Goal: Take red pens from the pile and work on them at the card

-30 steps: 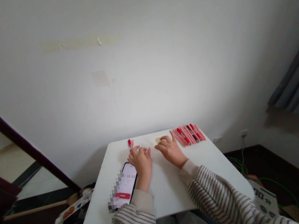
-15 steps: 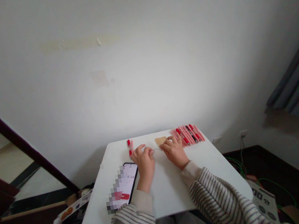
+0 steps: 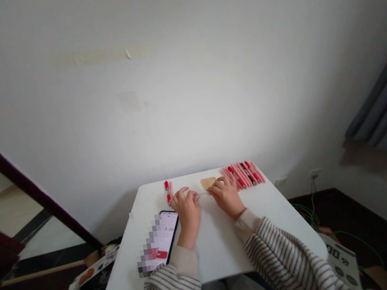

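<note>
My left hand (image 3: 186, 206) and my right hand (image 3: 226, 196) face each other above the far half of the white table (image 3: 222, 254). Between their pinched fingertips runs a thin, whitish, stick-like piece (image 3: 203, 193), too small to name. Just behind it lies a tan square (image 3: 208, 182), partly covered by my right fingers. Beyond my right hand is a row of several red, pink and black pen-like sticks (image 3: 245, 174). A red pen-like stick (image 3: 167, 192) and a pale pink one (image 3: 171, 188) lie beside my left hand, partly hidden by it.
A phone (image 3: 163, 239) with a lit screen rests left of my left forearm. The wall (image 3: 184, 92) rises behind the table. On the floor at right are green cables (image 3: 311, 214) and a printed box (image 3: 340, 259); papers (image 3: 95, 270) lie at left.
Very little differs. Both hands keep their pinch on the thin piece, with only a slight shift of the fingers.
</note>
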`<state>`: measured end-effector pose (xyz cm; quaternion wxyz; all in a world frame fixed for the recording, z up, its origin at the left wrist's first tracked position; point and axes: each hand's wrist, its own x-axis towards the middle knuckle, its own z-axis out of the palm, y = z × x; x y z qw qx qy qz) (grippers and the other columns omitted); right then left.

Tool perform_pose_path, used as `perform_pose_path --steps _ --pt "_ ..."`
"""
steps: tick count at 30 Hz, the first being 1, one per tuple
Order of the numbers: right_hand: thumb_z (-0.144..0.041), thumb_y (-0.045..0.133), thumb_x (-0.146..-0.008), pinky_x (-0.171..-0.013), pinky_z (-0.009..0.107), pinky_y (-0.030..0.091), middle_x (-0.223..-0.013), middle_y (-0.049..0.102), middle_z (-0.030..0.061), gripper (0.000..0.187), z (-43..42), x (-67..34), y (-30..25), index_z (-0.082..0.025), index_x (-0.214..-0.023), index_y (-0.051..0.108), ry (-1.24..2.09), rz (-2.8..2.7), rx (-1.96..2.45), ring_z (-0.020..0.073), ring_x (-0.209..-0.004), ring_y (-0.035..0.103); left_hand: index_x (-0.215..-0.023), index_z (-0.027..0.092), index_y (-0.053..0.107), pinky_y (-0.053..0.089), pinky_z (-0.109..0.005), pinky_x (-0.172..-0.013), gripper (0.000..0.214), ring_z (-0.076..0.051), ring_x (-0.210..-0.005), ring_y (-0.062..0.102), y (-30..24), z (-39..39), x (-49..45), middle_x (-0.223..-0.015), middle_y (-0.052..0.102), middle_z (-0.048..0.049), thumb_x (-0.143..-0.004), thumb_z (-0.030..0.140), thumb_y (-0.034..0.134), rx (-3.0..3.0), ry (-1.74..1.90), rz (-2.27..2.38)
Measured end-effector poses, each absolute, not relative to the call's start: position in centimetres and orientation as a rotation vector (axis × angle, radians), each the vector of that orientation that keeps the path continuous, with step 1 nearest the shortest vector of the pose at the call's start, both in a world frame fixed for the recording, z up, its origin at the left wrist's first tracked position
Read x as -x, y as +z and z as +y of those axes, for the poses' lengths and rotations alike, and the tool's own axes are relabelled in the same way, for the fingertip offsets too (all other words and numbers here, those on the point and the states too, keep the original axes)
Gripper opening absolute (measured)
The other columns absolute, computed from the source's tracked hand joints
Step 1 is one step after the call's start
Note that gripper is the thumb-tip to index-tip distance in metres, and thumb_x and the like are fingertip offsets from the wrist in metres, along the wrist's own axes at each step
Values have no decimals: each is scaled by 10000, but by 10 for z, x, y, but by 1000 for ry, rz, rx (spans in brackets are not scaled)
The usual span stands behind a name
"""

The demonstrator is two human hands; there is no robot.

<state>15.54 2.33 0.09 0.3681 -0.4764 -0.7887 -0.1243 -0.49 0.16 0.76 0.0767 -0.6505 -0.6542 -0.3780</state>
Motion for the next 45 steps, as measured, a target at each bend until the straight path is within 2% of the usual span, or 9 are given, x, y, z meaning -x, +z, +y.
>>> perform_pose_path --steps 7,12,17,21,30,36,45 --pt "-273 570 -926 -1104 566 106 -921 693 11 140 24 -156 -1 -308 -971 698 -296 -2023 1234 229 -1072 486 -821 231 703 300 -544 -1064 105 -280 -1141 486 7 2 6 -1150 597 -72 -814 221 599 1949 -1116 -1949" --pt "-277 569 -928 -1107 570 69 -924 693 11 142 21 -154 0 -313 -963 703 -260 -2043 1197 228 -1073 490 -823 244 710 323 -525 -1048 111 -275 -1137 479 8 1 4 -1161 594 -69 -821 230 600 2003 -1110 -1919" --pt "-280 595 -915 -1090 532 130 -913 697 3 126 21 -154 -3 -317 -959 706 -152 -2028 1202 219 -1062 499 -838 247 703 323 -525 -1053 121 -263 -1148 469 9 -1 1 -1175 587 -61 -834 226 584 2091 -1109 -1892" --pt "-257 629 -893 -1089 524 132 -911 707 -2 129 22 -156 -5 -313 -975 712 -103 -2011 1225 220 -1061 505 -846 243 701 308 -544 -1068 107 -260 -1152 472 7 0 1 -1179 586 -63 -829 238 596 2102 -1131 -1897" --pt "-261 650 -877 -1055 461 190 -908 711 3 94 24 -164 -5 -299 -903 732 -75 -1918 1238 221 -1034 502 -980 258 707 314 -509 -1073 205 -264 -1164 481 3 5 9 -1188 584 -71 -782 288 661 2011 -1131 -1956" --pt "-271 633 -889 -1016 425 226 -890 705 11 103 26 -169 -5 -284 -904 734 -39 -1856 1248 222 -1005 492 -1014 234 690 278 -642 -1029 247 -330 -1172 443 4 1 12 -1221 556 -110 -798 331 619 1847 -837 -2154" --pt "-291 608 -908 -970 389 259 -895 700 14 129 30 -176 -13 -283 -919 736 -63 -1815 1263 217 -993 486 -893 193 712 290 -652 -1013 282 -324 -1161 433 0 3 16 -1162 572 -126 -877 370 492 1799 -737 -2133"
